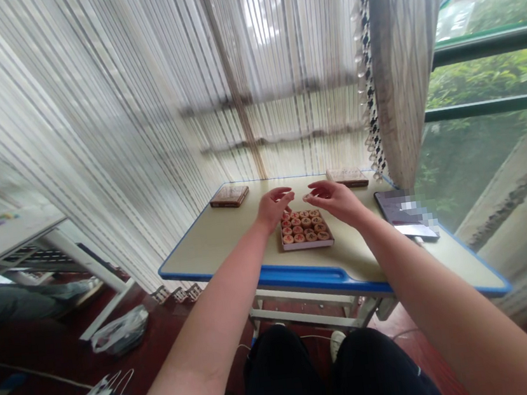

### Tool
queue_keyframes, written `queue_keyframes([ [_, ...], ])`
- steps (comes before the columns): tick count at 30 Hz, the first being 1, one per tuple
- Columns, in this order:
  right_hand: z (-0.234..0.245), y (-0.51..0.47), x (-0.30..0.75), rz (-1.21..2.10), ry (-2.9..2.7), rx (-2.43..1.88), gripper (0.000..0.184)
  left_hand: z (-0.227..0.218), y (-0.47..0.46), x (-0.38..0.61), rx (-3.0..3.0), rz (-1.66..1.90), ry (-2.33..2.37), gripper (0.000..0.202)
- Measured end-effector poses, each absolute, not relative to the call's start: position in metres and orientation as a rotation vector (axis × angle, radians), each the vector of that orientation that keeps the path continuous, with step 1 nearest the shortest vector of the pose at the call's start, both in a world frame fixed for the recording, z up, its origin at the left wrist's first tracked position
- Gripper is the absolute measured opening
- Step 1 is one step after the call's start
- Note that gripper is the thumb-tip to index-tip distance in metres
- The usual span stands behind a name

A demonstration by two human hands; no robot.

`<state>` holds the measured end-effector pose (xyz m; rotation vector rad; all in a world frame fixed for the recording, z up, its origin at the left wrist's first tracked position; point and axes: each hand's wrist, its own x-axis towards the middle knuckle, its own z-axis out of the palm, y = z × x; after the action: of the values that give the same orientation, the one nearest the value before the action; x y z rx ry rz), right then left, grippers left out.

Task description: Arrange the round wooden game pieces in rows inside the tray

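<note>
In the middle of the table stands an open shallow box [308, 244] filled with round wooden Chinese chess pieces [298, 238], set in rows. Red characters mark the ones on its left side, and dark characters those on its right. My left hand [276, 206] is just above the box's far left corner, fingers apart and curved, with nothing visible in them. Over the far right corner is my right hand [335, 200], its thumb and fingers curled around a small pale disc [306, 197], apparently a chess piece; its face is too small to read.
Two flat wooden boxes lie at the table's back, one left [229, 196] and one right [348, 177]. A phone [407, 215] with a cable rests on the right side. Blue edging [297, 275] borders the table [211, 242]. Curtains [279, 93] hang behind it.
</note>
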<state>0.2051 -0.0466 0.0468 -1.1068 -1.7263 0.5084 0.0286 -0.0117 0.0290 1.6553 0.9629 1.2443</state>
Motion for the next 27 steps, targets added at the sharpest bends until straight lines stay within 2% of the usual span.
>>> queue_keyframes([
  [6, 0.051, -0.054, 0.215, 0.574, -2.115, -1.281, 0.029, 0.016, 0.006, 0.018, 1.836, 1.453, 1.341, 0.036],
  [11, 0.048, -0.055, 0.218, 0.66, -2.283, -1.206, 0.027, 0.008, 0.014, 0.013, 1.903, 1.509, 1.47, 0.034],
  [18, 0.042, -0.052, 0.218, 0.859, -2.252, -1.165, 0.028, 0.007, 0.014, 0.014, 1.985, 1.473, 1.526, 0.031],
  [27, 0.039, -0.05, 0.219, 0.907, -2.206, -1.204, 0.031, 0.012, 0.008, 0.015, 2.165, 1.426, 1.587, 0.022],
])
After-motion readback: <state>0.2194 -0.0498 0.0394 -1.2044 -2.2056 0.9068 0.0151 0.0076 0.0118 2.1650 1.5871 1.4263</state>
